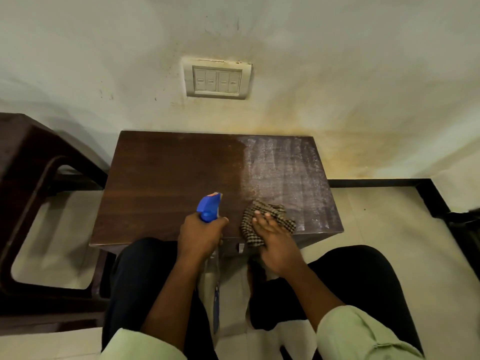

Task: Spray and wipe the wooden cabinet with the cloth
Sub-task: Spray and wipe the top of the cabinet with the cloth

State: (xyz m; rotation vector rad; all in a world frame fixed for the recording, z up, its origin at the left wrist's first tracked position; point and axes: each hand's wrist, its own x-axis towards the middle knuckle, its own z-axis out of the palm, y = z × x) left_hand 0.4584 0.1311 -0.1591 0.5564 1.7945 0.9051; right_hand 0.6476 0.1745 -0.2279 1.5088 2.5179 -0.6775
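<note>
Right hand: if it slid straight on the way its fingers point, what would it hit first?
Past the cloth the cabinet top looks free, so probably the wall first.

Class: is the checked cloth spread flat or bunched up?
Bunched up: the cloth lies crumpled in folds under the right hand on the cabinet.

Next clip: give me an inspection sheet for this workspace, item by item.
Surface: wooden cabinet top, left part dark, right part under whitish streaks.
Job's things: blue spray bottle at the front edge; checked cloth on the top's front edge.
Clutter: nothing seen.
Hands: left hand grips the spray bottle; right hand presses flat on the cloth.
Cables: nothing seen.
Surroundings: stained wall, switch panel; dark chair at left; tiled floor.
</note>
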